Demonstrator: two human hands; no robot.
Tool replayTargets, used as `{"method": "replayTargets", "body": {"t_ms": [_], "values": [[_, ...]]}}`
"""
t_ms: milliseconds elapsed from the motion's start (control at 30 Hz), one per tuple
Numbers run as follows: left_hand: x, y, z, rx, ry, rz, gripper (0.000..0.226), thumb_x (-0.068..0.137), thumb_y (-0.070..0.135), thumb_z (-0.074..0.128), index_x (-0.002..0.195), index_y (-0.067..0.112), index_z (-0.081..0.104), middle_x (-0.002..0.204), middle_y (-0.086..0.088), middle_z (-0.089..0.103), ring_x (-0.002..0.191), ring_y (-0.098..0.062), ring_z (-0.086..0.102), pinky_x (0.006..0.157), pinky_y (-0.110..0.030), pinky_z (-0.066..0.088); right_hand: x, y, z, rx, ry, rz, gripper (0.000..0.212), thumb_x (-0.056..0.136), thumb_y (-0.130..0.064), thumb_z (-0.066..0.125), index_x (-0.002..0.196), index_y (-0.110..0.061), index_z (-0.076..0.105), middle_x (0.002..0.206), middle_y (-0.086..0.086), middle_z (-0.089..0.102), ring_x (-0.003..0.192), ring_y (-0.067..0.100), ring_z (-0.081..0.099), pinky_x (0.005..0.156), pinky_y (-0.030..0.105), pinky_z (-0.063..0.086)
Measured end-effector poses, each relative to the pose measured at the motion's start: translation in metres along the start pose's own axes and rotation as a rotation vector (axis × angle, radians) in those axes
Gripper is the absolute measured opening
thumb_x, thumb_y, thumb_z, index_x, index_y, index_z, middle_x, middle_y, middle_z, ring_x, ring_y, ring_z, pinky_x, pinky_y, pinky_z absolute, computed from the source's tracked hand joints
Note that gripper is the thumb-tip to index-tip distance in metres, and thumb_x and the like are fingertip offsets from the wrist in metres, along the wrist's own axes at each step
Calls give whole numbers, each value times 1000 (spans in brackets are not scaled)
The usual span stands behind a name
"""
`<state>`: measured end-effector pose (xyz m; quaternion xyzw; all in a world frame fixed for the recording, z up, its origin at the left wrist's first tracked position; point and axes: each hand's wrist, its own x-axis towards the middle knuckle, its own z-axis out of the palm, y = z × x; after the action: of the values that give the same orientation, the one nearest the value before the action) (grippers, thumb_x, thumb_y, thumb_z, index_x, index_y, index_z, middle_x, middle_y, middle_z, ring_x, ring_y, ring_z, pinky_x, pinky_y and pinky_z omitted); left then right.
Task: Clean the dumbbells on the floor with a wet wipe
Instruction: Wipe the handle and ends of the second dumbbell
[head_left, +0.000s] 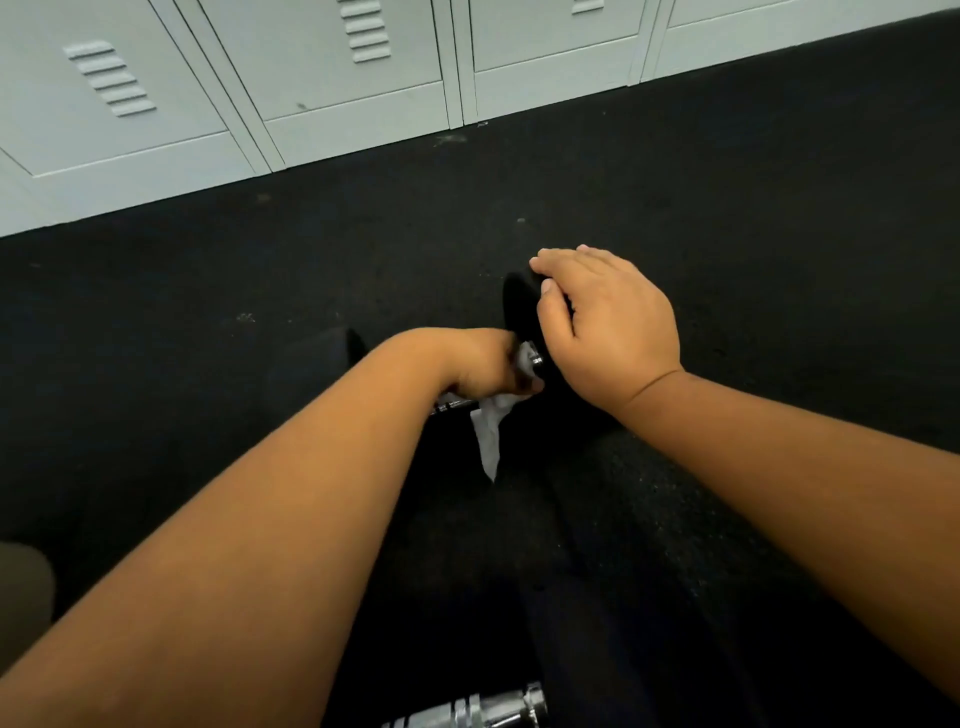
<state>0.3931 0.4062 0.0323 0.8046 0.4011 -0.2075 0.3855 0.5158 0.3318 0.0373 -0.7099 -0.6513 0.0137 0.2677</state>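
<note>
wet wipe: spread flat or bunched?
Bunched. The left hand grips the wet wipe wrapped around the dumbbell handle, and a crumpled tail hangs down below the fist.

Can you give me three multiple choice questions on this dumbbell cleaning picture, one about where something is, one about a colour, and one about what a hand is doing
1. Where does the row of lockers stand?
A. along the far edge of the floor
B. beside the person's knee
C. on top of a dumbbell

2. What colour is the wet wipe?
A. blue
B. white
C. yellow

3. What is the left hand doing?
A. lying flat on the floor
B. hanging free and holding nothing
C. gripping the wipe around the dumbbell handle

Answers: 1 A, the pale lockers line the top of the view where the black floor ends. 2 B, the loose end hanging below the hand is white. 3 C, its fingers curl round the wipe on the metal bar, while the right hand rests on the dumbbell's black end.
</note>
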Motion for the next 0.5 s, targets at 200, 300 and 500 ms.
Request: {"method": "replayTargets", "body": {"t_ms": [200,300,500], "values": [[-16,-27,-21,421,-334,-244,39,85,55,60,96,18,64,92,0,65,90,-18,59,86,-29,46,-6,1,-4,-3,48,-28,39,95,-26,39,123,-17,64,127,-1,64,125,20,53,109,29,32],[-12,-32,-27,390,-410,-303,49,79,58,66,109,19,64,106,-1,67,102,-21,63,99,-38,46,-5,-1,-4,9,52,-24,37,95,-25,41,122,-16,64,126,-1,65,124,20,54,109,27,31],[2,-15,-18,91,-210,-146,39,81,51,69,98,15,67,98,-5,69,92,-22,65,79,-30,51,-3,1,0,0,40,-11,39,94,-28,39,123,-19,63,128,-3,64,128,22,50,107,32,35]]}}
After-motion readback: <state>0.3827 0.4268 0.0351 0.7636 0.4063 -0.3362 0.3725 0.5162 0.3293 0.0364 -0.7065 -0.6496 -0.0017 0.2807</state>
